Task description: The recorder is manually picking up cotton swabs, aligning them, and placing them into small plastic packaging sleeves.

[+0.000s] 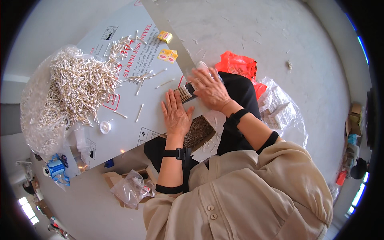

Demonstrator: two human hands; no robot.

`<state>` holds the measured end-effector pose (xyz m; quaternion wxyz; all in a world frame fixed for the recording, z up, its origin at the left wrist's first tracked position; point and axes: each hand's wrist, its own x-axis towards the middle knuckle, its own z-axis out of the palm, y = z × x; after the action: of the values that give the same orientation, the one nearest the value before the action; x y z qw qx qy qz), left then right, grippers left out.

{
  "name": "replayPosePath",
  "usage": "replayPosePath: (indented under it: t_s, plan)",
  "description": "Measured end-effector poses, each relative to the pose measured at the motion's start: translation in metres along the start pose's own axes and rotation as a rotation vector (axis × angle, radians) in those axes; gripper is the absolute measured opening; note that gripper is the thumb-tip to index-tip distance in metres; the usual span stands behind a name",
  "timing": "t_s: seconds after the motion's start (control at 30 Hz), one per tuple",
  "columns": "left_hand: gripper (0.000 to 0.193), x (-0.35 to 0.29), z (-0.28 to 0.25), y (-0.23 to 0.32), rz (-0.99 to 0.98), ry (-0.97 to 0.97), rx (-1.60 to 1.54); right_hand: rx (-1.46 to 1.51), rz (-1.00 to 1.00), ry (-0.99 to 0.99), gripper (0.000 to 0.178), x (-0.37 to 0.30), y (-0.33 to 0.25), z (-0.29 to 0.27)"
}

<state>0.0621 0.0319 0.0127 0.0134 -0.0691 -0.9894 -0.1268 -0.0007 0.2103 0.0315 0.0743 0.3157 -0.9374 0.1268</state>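
Note:
A row of cotton swabs (183,93) lies side by side in a small dark holder (190,89) at the table's right edge. Flat beside its left end is my left hand (177,116), fingers stretched out, fingertips touching or very near the swabs. My right hand (212,90) rests over the holder's other end with its fingers extended, hiding part of it. Neither hand is closed around anything that I can see. Loose swabs (141,78) are scattered on the metal-sheet tabletop (132,108) farther left.
A big clear bag of swabs (80,84) spills open at the left. Small yellow boxes (165,37) sit near the far edge. A round white tub (105,127) stands nearer. Below the table is a carton of swabs (200,132). A red bag (238,66) and clear bag of white packs (280,110) lie right.

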Motion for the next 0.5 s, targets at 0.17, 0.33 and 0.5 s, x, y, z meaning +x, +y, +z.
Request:
replayPosePath:
  t_s: [0.17, 0.33, 0.5]
  plan:
    - [0.081, 0.003, 0.002, 0.007, 0.007, 0.000, -0.009, -0.013, 0.225, -0.036, 0.059, -0.017, 0.027, 0.006]
    - [0.081, 0.007, 0.004, 0.015, 0.015, -0.013, 0.008, 0.098, 0.249, -0.049, 0.059, -0.022, 0.032, 0.020]
    - [0.082, 0.013, 0.006, 0.029, 0.029, -0.028, -0.009, 0.136, 0.250, -0.056, 0.059, -0.022, 0.033, 0.021]
